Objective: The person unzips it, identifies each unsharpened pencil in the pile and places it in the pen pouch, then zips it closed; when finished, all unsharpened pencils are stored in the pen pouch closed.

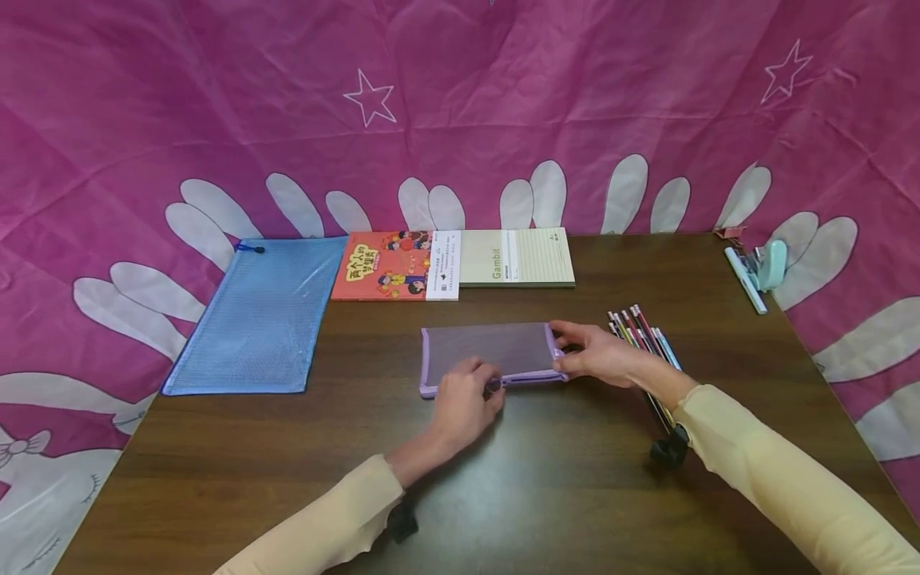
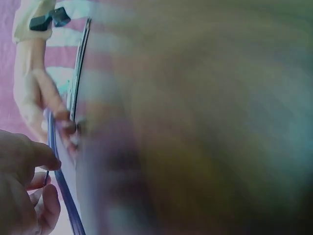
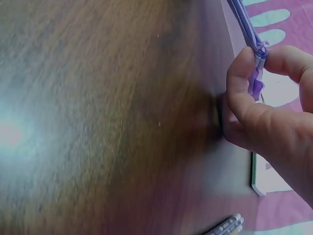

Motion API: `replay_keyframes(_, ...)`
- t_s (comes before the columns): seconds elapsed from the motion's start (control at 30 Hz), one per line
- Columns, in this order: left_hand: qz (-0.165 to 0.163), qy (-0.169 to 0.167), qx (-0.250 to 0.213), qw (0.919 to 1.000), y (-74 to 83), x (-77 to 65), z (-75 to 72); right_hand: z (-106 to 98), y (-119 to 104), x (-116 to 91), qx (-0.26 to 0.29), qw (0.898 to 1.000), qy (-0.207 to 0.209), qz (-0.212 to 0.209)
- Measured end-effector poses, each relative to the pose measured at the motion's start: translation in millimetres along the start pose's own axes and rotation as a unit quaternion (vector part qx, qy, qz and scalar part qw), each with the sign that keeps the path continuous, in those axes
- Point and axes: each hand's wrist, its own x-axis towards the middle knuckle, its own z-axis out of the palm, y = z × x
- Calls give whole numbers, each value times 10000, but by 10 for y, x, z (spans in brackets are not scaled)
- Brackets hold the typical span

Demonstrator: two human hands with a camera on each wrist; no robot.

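A purple mesh zipper pouch [image 1: 489,343] lies on the brown table before me, its zipper edge [image 1: 532,377] towards me. At the middle of that edge my left hand [image 1: 465,406] pinches the zipper pull; in the left wrist view the left thumb and fingers [image 2: 27,181] close in beside the purple zipper strip [image 2: 66,191]. My right hand [image 1: 600,355] grips the pouch's right end. The right wrist view has the thumb and forefinger [image 3: 242,81] pinching the corner where the zipper [image 3: 245,24] ends. The pull itself is mostly hidden by fingers.
Several pencils [image 1: 643,331] lie partly under the right forearm. Behind the pouch are a red picture book [image 1: 388,267] and a pale notebook [image 1: 539,255]. A blue mesh document bag [image 1: 259,319] lies left. A light-blue pen [image 1: 745,279] and mint-coloured item [image 1: 772,265] sit far right.
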Motion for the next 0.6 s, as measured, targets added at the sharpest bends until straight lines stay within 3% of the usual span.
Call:
replay_keyframes(0.33,-774,-459,475,9948,-429,-229,-543,-114,12,-42,-82,9998,-166,-89)
replay_keyframes(0.6,-811,-365,659,9939,-604,-368,-694,-88,-8,-16,-119,9998,-137,39)
